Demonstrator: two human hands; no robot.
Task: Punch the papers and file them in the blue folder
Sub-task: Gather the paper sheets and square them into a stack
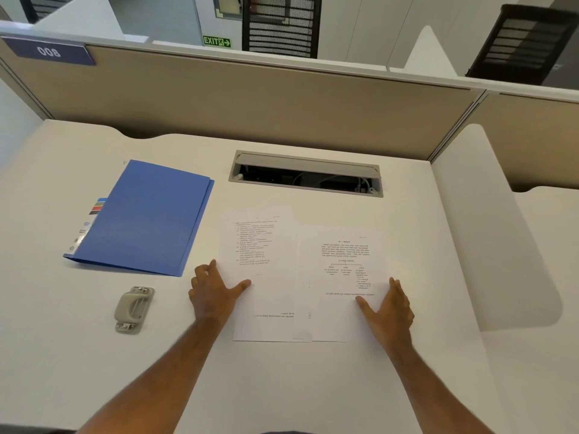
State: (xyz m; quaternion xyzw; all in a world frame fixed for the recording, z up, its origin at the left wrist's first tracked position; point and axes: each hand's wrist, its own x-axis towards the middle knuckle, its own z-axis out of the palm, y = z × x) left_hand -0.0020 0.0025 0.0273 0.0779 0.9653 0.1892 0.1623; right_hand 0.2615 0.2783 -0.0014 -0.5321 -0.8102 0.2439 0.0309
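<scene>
Desk [344, 386]: white, matte, under both hands and running out past them on every side. Cable tray [305, 173]: grey-framed slot set into the desk well beyond the hands, lid tipped up, dark cables inside. Partition [250, 98]: beige panel standing along the desk's far edge. Number plate [50, 51]: blue, on the partition's top rail, far beyond the left hand, reading 008 mirrored. Exit sign [216, 41]: green, over the partition. Two black mesh chairs: one [282, 23] straight ahead, another [523, 42] far beyond the right hand. White side divider [488, 220]: outboard of the right hand.
</scene>
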